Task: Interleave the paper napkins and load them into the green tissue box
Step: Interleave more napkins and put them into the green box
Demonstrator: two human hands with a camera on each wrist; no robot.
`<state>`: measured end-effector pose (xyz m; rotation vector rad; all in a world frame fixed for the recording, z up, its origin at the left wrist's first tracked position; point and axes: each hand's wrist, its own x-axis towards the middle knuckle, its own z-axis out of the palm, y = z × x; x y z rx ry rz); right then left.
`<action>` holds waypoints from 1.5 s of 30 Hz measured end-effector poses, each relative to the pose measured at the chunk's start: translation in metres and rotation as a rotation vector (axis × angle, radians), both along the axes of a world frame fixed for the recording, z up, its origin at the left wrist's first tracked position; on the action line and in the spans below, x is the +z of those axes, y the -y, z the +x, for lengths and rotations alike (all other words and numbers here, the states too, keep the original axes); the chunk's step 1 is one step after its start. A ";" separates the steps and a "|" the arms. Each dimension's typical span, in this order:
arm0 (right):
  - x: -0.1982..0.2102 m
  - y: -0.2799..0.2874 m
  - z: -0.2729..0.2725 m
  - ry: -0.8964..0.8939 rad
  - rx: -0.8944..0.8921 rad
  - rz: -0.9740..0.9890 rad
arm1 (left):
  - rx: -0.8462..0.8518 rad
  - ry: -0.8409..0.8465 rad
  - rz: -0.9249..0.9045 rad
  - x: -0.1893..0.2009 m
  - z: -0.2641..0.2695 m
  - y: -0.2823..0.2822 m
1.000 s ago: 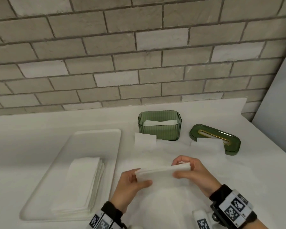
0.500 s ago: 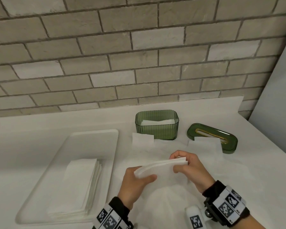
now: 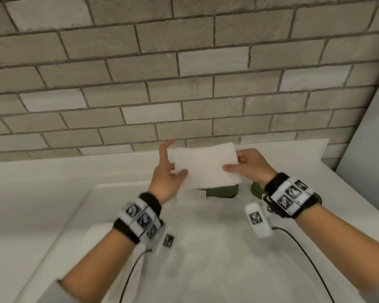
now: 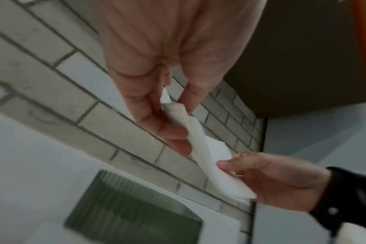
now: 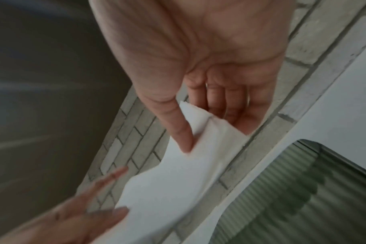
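A grey-and-white brick wall rises behind the white counter, and a pale grey panel closes the right side; on the counter's near left lies a white rounded tray, blurred here, its contents too smeared to make out. Both forearms carry black wrist straps with black-and-white marker tags, and thin black cables trail back from them across the counter. The folded white paper napkin stack is held up in the air above the counter, in front of the wall's foot, and it hides most of the ribbed translucent green tissue box, of which only a lower strip shows beneath the napkins' bottom edge; in the wrist views the box stands open-topped just below the hands. A dark green lid peeks out beside the right wrist, mostly covered by it. The napkin stack's long axis runs left to right, slightly down toward the right, its broad face turned toward the person. The left hand pinches the left end, thumb in front and fingers straight behind; the right hand pinches the right end between its thumb and curled fingers
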<state>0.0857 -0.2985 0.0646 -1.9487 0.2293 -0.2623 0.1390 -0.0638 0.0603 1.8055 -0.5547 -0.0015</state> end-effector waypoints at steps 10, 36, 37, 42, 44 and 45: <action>-0.045 0.028 0.076 -0.167 -0.067 -0.513 | 0.018 0.087 0.542 -0.035 0.104 0.062; -0.043 0.028 0.076 -0.155 0.231 -0.797 | -0.255 -0.013 1.025 -0.026 0.093 0.103; -0.042 0.032 0.066 -0.035 0.189 -0.759 | -0.234 0.043 0.934 -0.023 0.091 0.095; -0.037 0.035 0.007 0.067 0.163 -0.554 | -0.065 0.445 0.520 -0.028 0.045 0.046; -0.043 0.033 -0.012 -0.168 0.289 -0.560 | -0.112 0.452 0.583 -0.042 0.017 0.033; -0.047 0.030 -0.018 -0.310 0.368 -0.619 | -0.165 0.380 0.699 -0.052 0.004 0.030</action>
